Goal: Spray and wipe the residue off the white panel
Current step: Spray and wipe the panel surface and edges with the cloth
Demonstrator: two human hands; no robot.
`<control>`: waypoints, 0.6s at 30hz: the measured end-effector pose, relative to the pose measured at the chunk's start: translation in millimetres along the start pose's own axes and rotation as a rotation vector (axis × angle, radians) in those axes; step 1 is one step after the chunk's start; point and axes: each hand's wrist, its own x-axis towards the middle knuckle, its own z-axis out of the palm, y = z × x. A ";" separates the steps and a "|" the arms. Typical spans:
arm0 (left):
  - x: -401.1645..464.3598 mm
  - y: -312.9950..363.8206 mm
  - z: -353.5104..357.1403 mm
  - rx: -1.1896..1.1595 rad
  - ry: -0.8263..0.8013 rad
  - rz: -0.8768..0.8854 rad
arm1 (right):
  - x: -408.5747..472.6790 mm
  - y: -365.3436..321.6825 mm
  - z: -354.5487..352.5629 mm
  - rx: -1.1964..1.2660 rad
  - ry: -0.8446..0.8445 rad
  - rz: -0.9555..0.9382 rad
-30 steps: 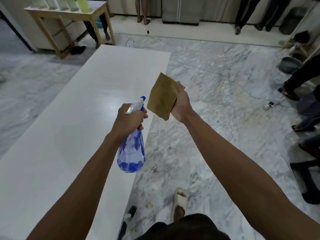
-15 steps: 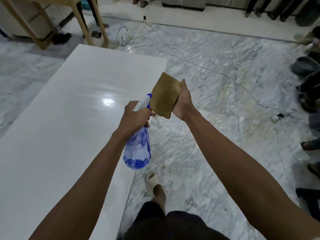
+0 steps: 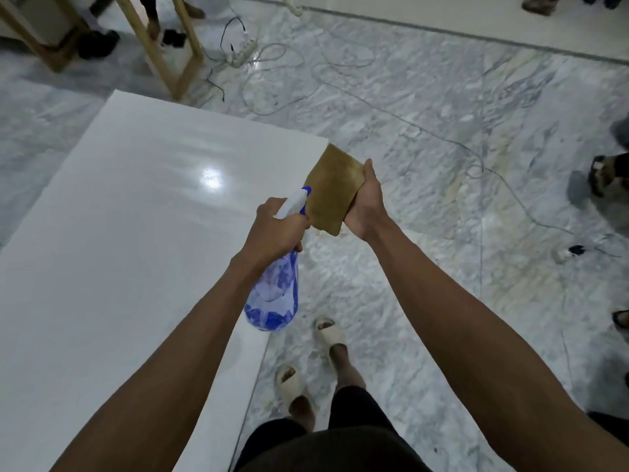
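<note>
The long glossy white panel [image 3: 129, 233] lies flat on the left, with a bright light glare on it. My left hand [image 3: 275, 229] grips the neck of a blue see-through spray bottle [image 3: 275, 294] over the panel's right edge, nozzle pointing at the cloth. My right hand [image 3: 366, 199] holds a folded brown cloth [image 3: 332, 189] upright just in front of the nozzle, beside the panel's far right corner.
Marble floor [image 3: 442, 131] surrounds the panel. Cables and a power strip [image 3: 243, 52] lie beyond its far end, by wooden table legs [image 3: 160, 42]. Another cable crosses the floor to a plug [image 3: 575, 248] at right. Other people's feet [image 3: 602, 172] stand at the right edge. My sandalled feet [image 3: 328, 332] are below.
The view has tilted down and I have stepped forward along the panel. Both hands have come closer together, the nozzle now nearly at the cloth.
</note>
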 end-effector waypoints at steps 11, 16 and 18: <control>103.5 47.1 36.9 -0.079 0.122 -0.205 | 124.0 -43.0 -26.4 -0.069 -0.022 0.140; 128.6 48.9 42.5 -0.143 0.139 -0.238 | 156.3 -18.7 -54.5 -0.368 0.142 0.236; 138.6 46.9 37.6 -0.155 0.170 -0.223 | 171.5 -24.6 -46.1 -0.538 0.222 0.164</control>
